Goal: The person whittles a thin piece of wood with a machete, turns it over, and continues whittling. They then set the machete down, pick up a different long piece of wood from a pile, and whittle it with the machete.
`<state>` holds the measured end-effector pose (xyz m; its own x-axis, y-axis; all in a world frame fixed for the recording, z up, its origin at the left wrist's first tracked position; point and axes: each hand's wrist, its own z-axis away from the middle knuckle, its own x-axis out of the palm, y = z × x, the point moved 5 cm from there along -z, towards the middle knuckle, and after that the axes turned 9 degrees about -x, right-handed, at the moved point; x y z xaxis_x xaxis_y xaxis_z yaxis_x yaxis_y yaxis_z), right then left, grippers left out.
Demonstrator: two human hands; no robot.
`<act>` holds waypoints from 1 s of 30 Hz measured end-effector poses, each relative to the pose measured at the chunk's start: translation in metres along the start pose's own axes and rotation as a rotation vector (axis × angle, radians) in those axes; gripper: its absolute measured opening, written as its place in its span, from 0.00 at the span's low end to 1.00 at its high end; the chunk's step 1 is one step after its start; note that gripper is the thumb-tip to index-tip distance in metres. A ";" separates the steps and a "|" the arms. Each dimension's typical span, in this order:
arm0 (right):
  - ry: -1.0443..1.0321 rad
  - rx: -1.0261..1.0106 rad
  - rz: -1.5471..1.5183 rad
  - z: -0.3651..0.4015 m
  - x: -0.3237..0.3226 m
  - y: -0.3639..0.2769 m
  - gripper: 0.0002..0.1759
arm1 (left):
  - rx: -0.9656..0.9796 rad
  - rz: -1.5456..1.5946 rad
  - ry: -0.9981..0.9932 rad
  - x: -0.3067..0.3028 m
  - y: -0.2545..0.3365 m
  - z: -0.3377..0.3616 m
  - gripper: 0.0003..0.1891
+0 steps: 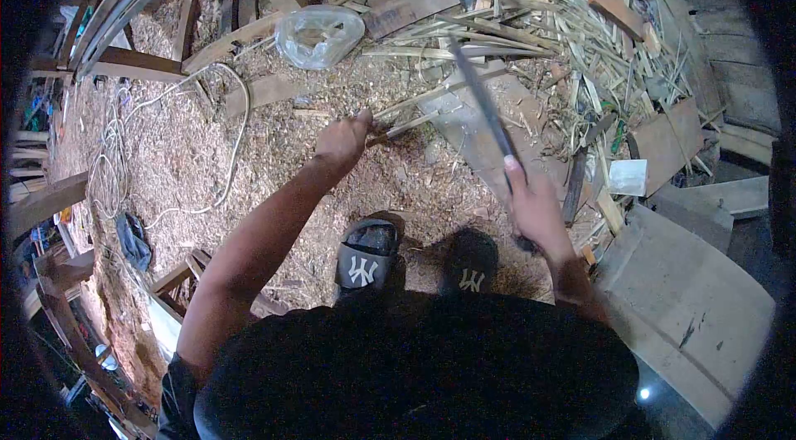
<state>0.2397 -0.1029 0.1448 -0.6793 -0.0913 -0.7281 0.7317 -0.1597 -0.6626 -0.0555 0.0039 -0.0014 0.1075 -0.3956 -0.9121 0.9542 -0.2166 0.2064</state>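
holding thin wood strips point(406, 127) in left hand point(341, 143), fingers point(365, 116) clenched round them; far ends above flat board point(471, 135), contact unclear. right hand point(539, 212) grasping long dark tool point(483, 97), partly blurred, slanting forward over board. sandals point(365, 264) on shavings-strewn floor point(282, 135). plastic bag point(300, 43) ahead of left hand. scrap wood heap point(584, 67) beyond board, to right.
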 end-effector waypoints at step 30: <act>-0.165 0.233 -0.302 0.028 0.034 0.059 0.28 | 0.045 -0.089 -0.012 -0.049 0.025 -0.003 0.11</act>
<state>0.2579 -0.1426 0.0859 -0.8751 -0.1594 -0.4569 0.4790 -0.4198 -0.7709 -0.0359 0.0209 0.0471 0.0196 -0.3832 -0.9234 0.9464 -0.2908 0.1408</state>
